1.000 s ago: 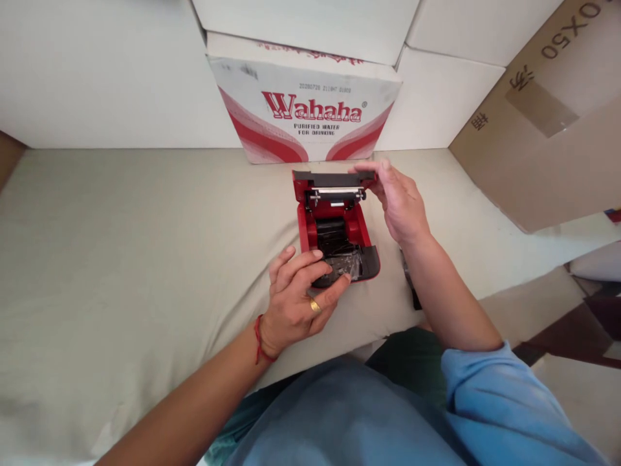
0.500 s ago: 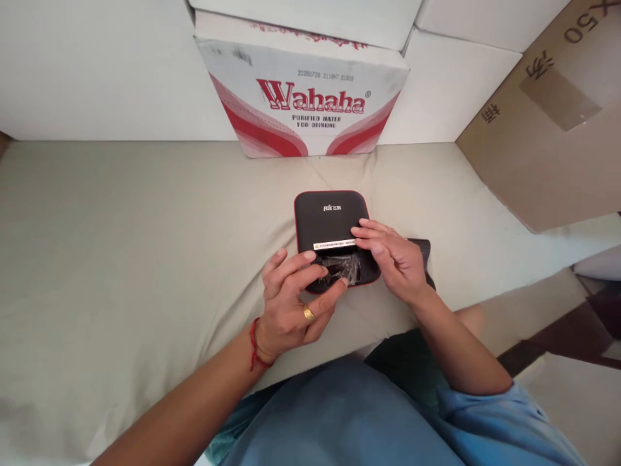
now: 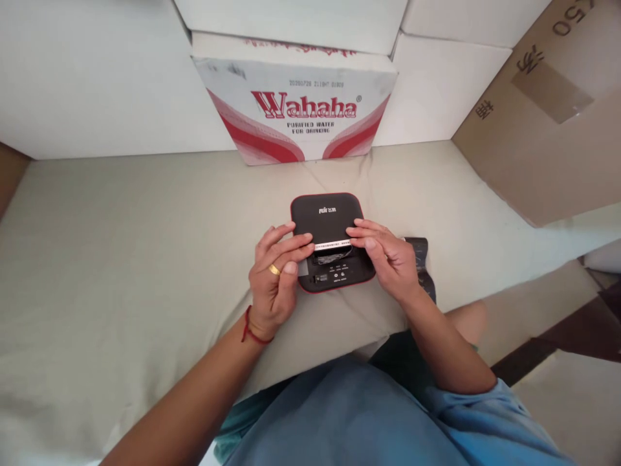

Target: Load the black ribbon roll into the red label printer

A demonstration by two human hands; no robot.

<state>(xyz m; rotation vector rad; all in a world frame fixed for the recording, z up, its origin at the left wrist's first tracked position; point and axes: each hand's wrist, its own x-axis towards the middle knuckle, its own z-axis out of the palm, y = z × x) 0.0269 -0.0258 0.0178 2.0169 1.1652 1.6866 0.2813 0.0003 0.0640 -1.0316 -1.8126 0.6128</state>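
Observation:
A flat, square black device (image 3: 326,223) with rounded corners and a red edge lies on the pale cloth. A white label strip crosses it above a slot holding crumpled clear film (image 3: 332,256). Below that, a panel with small white icons (image 3: 338,274) shows. My left hand (image 3: 276,275), wearing a ring and a red string, rests stretched fingertips on the device's left side at the label's left end. My right hand (image 3: 391,259) lays extended fingers over its right side, at the label's other end. The device's sides beneath both hands are partly hidden.
A Wahaha water carton (image 3: 308,103) stands behind the device, among white boxes (image 3: 444,84). A large brown carton (image 3: 548,162) is at the right. A dark ribbed object (image 3: 421,262) lies beside my right hand. The pale cloth (image 3: 145,259) has wrinkles.
My left hand has moved from the film in the slot up and left to the label's end. The icon panel now shows, with the film bunched inside the slot. My right hand stays at the right side.

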